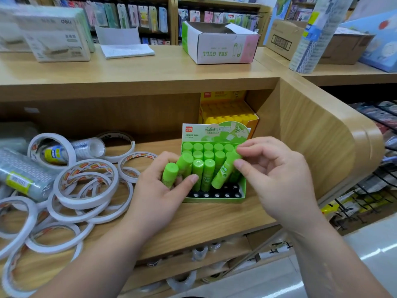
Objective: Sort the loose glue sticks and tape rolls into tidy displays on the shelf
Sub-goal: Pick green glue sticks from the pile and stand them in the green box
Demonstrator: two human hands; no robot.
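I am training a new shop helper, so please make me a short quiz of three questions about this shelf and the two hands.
1. True or false: the right hand pinches a tilted green glue stick near its cap.
2. Where does the pile of tape rolls lie? A) left of the green display box; B) inside it; C) on the floor.
3. Fill in: the rear box, behind the green one, holds ___ glue sticks.
Key: 1 true; 2 A; 3 yellow.
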